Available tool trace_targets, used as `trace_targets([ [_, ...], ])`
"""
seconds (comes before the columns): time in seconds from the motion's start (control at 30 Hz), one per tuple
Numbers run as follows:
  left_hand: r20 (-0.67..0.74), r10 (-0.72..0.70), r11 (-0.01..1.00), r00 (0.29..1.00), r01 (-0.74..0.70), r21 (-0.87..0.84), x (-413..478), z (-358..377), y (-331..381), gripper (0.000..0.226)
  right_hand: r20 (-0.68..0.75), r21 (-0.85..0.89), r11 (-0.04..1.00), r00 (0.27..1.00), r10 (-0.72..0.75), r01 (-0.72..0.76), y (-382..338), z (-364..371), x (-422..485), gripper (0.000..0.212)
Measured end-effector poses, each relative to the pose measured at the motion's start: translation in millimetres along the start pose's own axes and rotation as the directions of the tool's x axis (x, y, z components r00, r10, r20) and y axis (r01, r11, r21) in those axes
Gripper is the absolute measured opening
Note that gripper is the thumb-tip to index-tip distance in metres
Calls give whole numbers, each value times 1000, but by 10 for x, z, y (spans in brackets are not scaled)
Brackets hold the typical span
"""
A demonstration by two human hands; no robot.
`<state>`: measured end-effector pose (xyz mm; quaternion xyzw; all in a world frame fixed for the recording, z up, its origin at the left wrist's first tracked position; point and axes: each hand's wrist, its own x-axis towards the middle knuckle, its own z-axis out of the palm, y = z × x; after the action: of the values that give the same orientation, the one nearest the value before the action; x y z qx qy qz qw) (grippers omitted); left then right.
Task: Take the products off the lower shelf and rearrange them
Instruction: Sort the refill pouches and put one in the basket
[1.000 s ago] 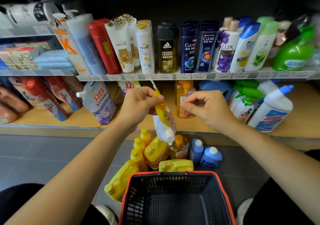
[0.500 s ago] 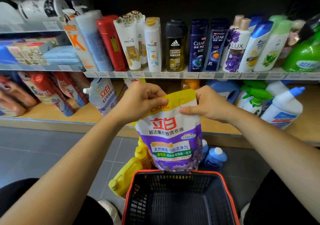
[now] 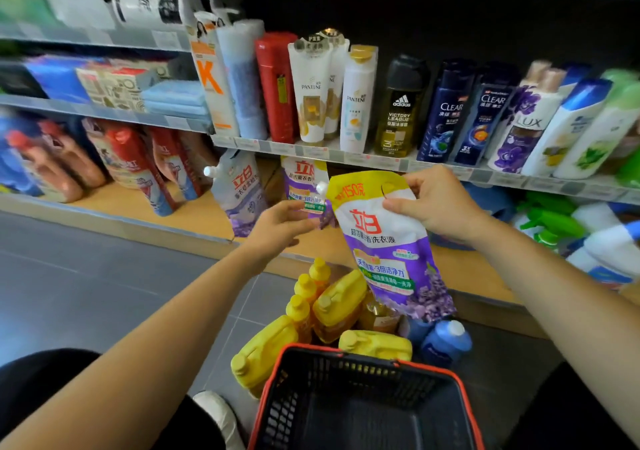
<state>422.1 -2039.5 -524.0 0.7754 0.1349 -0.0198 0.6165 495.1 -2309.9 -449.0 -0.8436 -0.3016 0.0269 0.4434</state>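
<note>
My right hand (image 3: 438,204) pinches the top of a purple and yellow detergent pouch (image 3: 388,249), which hangs tilted over the lower shelf's front edge (image 3: 194,231). My left hand (image 3: 280,228) reaches with relaxed fingers toward a second purple pouch (image 3: 303,183) standing on the lower shelf; whether the fingers touch it I cannot tell. A third pouch with a white spout (image 3: 239,190) stands further left on the same shelf.
Several yellow bottles (image 3: 332,304) and blue bottles (image 3: 446,342) stand on the grey floor in front of a black basket with a red rim (image 3: 356,401). Red refill packs (image 3: 138,162) sit at shelf left, spray bottles (image 3: 568,228) at right. Shampoo bottles (image 3: 398,107) line the shelf above.
My left hand has let go of the pouch and moved left and forward toward the pouch on the shelf. The right hand alone now holds the pouch, which swung to the right.
</note>
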Motion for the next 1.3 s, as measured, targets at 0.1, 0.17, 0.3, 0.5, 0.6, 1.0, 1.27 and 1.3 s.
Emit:
trace_targets([
  [0.1,139,-77,996,987,82,-24,106,92,-246,81,26,-116,992,998,-56,59,-89,43,277,33],
  [0.17,158,-83,995,984,90,-40,223,131,-354,88,66,-184,979,995,-72,83,-144,117,515,23],
  [0.3,23,-34,985,999,37,-167,556,85,-511,63,72,-221,965,989,-131,144,-220,457,960,36],
  [0.5,-267,-44,956,963,-37,-292,1167,-374,-749,52,-81,-207,973,989,-120,101,68,1104,1342,41],
  [0.6,-339,-3,985,941,-55,-162,1453,-507,-911,49,-154,-187,982,987,-51,22,381,1378,1403,37],
  [1.0,-808,-125,991,576,119,-68,1524,-1084,-1442,41,-197,-283,939,970,143,-196,928,1813,1553,19],
  [1.27,-705,39,981,708,108,163,1574,-1470,-1105,13,-32,-152,974,986,164,-167,827,1781,1486,36],
  [1.3,-701,63,973,711,111,200,1542,-1470,-1066,15,6,-126,979,986,164,-162,813,1764,1470,40],
])
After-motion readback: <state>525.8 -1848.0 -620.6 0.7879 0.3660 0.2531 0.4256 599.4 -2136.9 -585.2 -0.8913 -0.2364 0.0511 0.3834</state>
